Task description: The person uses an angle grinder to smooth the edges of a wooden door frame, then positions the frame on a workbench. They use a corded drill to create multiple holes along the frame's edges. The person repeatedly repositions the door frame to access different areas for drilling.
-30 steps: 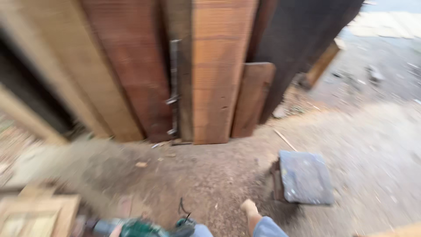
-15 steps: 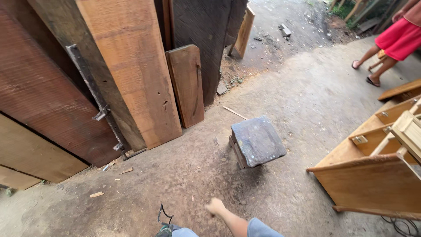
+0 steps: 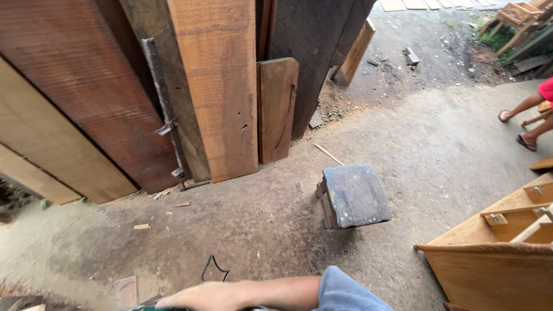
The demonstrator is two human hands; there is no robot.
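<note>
At the bottom edge one hand [image 3: 213, 296] stretches leftward from a blue sleeve [image 3: 345, 294], lying over a green thing [image 3: 144, 308] barely in view; I cannot tell which hand it is, nor whether the fingers grip or rest loose. A black cord [image 3: 214, 269] loops just beyond. The ground [image 3: 242, 224] is packed dirt strewn with sawdust. One small grey-topped stool [image 3: 352, 196] stands mid-floor, one wooden cabinet [image 3: 495, 253] at right. Farther off, about six planks [image 3: 216, 86] lean upright, and another person's two sandalled feet [image 3: 518, 129] show outside.
</note>
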